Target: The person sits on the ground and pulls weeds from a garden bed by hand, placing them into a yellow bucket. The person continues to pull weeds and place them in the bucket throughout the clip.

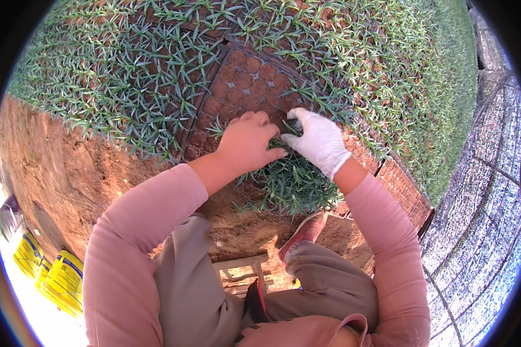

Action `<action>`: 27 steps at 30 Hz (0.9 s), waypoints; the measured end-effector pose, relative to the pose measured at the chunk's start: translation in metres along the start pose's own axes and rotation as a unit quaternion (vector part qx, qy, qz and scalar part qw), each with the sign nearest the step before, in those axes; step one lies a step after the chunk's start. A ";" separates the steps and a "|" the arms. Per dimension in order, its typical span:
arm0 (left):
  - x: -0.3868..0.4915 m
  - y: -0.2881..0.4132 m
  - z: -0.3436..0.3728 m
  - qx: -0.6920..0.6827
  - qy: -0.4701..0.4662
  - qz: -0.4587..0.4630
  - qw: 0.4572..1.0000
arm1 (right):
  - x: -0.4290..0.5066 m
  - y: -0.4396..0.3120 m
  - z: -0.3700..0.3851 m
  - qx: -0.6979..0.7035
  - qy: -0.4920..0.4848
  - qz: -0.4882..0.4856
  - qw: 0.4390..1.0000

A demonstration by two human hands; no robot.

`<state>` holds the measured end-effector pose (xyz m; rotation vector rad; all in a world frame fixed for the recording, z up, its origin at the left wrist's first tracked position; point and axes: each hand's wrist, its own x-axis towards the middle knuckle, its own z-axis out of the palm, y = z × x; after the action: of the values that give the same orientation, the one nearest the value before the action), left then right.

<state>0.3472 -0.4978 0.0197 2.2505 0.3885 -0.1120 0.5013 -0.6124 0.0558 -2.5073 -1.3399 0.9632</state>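
Note:
Before me lies a black plug tray (256,82) whose round cells are filled with reddish-brown soil. My bare left hand (248,139) is over its near part, fingers curled down and thumb pointing right; what lies under the fingers is hidden. Close on its right is my right hand (320,138) in a white glove, thumb and forefinger bent toward the soil. Narrow green leaves (291,126) show between those fingertips, but whether they are gripped is unclear. Below both hands lies a heap of loose green seedlings (297,184). One small plant (217,128) stands in the tray left of my left hand.
Trays of planted seedlings (152,82) spread left, and more (386,73) right. Another soil-filled tray (401,191) lies at the right, beside dark shade cloth (473,208). Bare earth (65,143) and yellow bags (63,282) are at left. A wooden stool (243,262) shows between my legs.

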 end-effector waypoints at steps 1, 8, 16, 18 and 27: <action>-0.003 0.000 0.003 0.013 0.001 0.016 1.000 | 0.001 0.001 0.007 -0.020 -0.010 0.002 1.000; -0.028 -0.027 -0.007 -0.063 0.167 0.062 0.982 | 0.002 -0.009 -0.025 0.051 0.076 -0.068 0.993; -0.052 -0.032 -0.033 -0.469 0.099 -0.172 0.860 | 0.064 -0.032 -0.031 -0.226 0.116 -0.076 0.964; -0.055 -0.039 -0.035 -0.488 0.083 -0.181 0.850 | 0.078 -0.029 -0.025 -0.267 0.089 -0.072 0.957; -0.052 -0.043 -0.056 -0.639 0.088 -0.276 0.712 | 0.057 -0.068 -0.024 -0.141 0.233 -0.129 0.953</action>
<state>0.2821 -0.4417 0.0355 0.7062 0.8928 0.0670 0.4906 -0.5235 0.0750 -2.4366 -1.6630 0.1156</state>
